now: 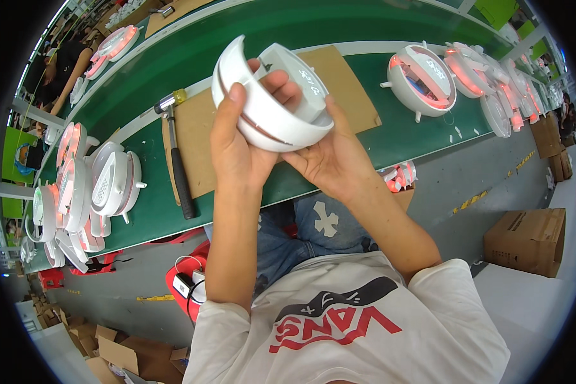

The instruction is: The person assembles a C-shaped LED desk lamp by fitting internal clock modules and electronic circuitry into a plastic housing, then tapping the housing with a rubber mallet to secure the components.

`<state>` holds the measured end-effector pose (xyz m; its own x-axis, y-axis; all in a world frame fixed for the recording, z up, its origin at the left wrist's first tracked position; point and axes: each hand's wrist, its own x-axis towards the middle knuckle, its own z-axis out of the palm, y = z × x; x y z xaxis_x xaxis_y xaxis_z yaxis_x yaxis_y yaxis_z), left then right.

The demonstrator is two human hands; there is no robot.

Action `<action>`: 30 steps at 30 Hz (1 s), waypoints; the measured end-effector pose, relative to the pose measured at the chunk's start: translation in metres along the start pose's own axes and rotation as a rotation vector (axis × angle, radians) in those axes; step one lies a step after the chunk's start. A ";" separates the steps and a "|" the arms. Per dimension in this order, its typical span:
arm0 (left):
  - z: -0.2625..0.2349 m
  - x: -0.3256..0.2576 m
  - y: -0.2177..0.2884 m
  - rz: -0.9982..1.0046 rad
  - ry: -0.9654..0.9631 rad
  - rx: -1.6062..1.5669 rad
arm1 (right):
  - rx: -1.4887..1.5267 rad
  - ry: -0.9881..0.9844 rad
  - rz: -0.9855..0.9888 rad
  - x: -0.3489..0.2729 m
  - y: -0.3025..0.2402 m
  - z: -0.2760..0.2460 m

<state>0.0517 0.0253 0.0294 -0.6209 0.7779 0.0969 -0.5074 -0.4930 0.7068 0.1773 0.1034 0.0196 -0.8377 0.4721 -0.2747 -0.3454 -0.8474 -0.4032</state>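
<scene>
Above the green workbench (377, 137), both my hands grip a digital clock (272, 123) in a white, rounded plastic casing with lit digits on its inner face. The casing looks parted, with a curved white shell standing off from the display part. My left hand (240, 137) wraps the shell's left side, thumb up and fingers reaching inside. On the lower right, my right hand (329, 153) holds the casing, its fingers partly hidden beneath. A brown cardboard sheet (201, 128) lies under the clock. On its left edge rests a hammer (178, 163) with a black handle.
Another round white clock (422, 80) with red lights stands right of the cardboard. Several similar units (73, 185) crowd the bench's left end, more (493, 80) the far right. A red stool (185, 272) with a charger and cables and a cardboard box (525, 242) are below bench level.
</scene>
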 end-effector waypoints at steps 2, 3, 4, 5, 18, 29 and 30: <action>-0.005 0.004 -0.003 -0.037 -0.238 -0.351 | -0.026 0.052 0.069 -0.002 -0.001 -0.002; -0.009 0.004 0.002 -0.111 -0.220 -0.360 | -0.032 0.053 0.068 -0.007 -0.005 -0.005; -0.009 0.004 0.005 -0.116 -0.221 -0.369 | -0.127 -0.037 0.238 -0.017 -0.013 -0.011; -0.007 0.003 0.009 -0.130 -0.226 -0.391 | -0.223 -0.131 0.413 -0.027 -0.023 -0.018; 0.027 -0.020 0.007 -0.094 0.070 -0.158 | -1.593 -0.150 -1.026 -0.017 -0.002 0.027; 0.019 -0.034 0.002 0.035 0.135 0.181 | -1.383 -0.256 -1.006 -0.012 0.015 0.015; 0.021 -0.039 0.003 0.038 0.134 0.174 | -1.390 -0.259 -1.008 -0.015 0.011 0.016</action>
<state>0.0865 0.0020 0.0421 -0.7173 0.6956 0.0405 -0.3782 -0.4375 0.8158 0.1792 0.0828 0.0333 -0.6286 0.4749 0.6159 -0.2567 0.6208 -0.7407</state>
